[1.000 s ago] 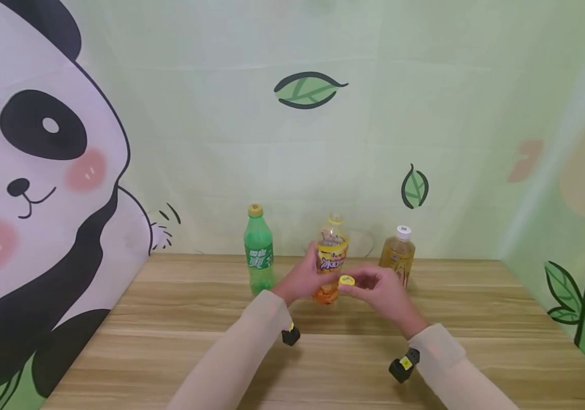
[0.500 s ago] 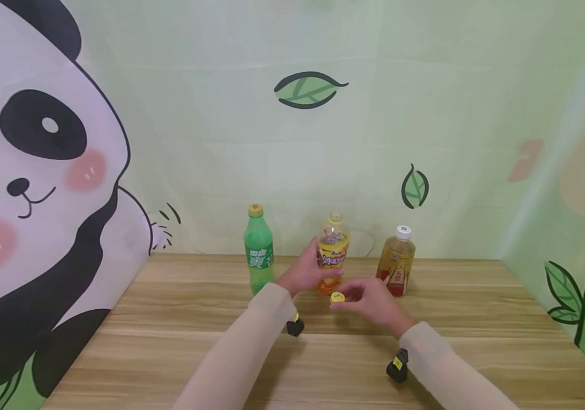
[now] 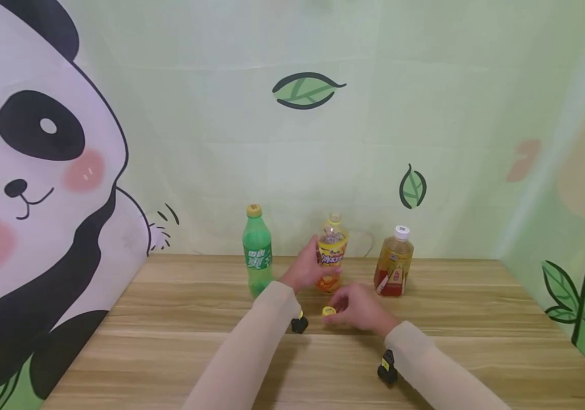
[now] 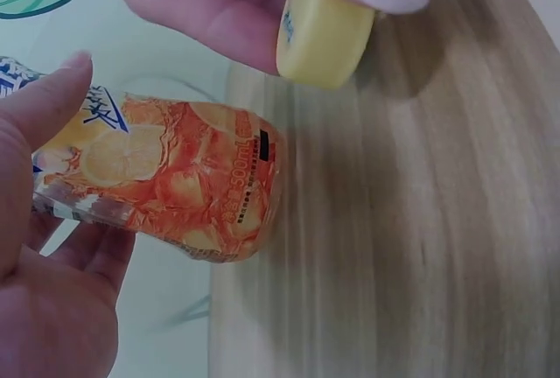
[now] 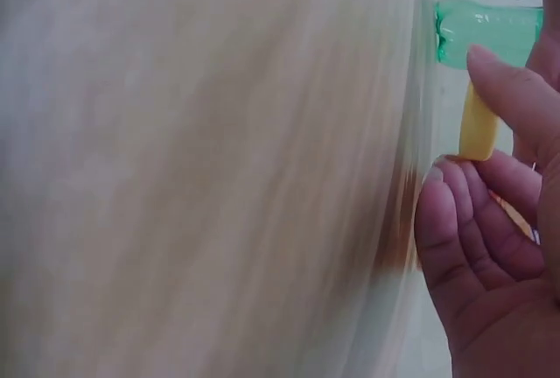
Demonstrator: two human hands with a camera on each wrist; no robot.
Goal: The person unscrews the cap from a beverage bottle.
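Cap [image 3: 329, 311] and uncapped bottle [image 3: 332, 247] are the pair to watch in the head view. Your right hand [image 3: 359, 310] pinches the cap low over the surface [image 3: 180, 324], on your side of the bottle's base. The bottle's bare neck [image 3: 334, 218] is up at the far end of a long axis that runs close to upright, so your next move seems to turn on that gap between low cap and high neck. Your left hand [image 3: 309, 269] grips the bottle from its left side. The right hand is nearer the cap, the left nearer the bottle. Count three bottles: this one in the middle, a green bottle [image 3: 258, 250] on the left with a gold cap [image 3: 254, 210], and an amber bottle [image 3: 396, 259] on the right with a white cap [image 3: 402, 232]. One cap is loose.

In the left wrist view, the bottle lies across the picture, base away from your left palm, with your fingers and thumb round it. The cap is beside the base, not touching it.

In the right wrist view, your thumb and fingertips hold the cap at its edges. You cannot tell here whether it touches the surface.
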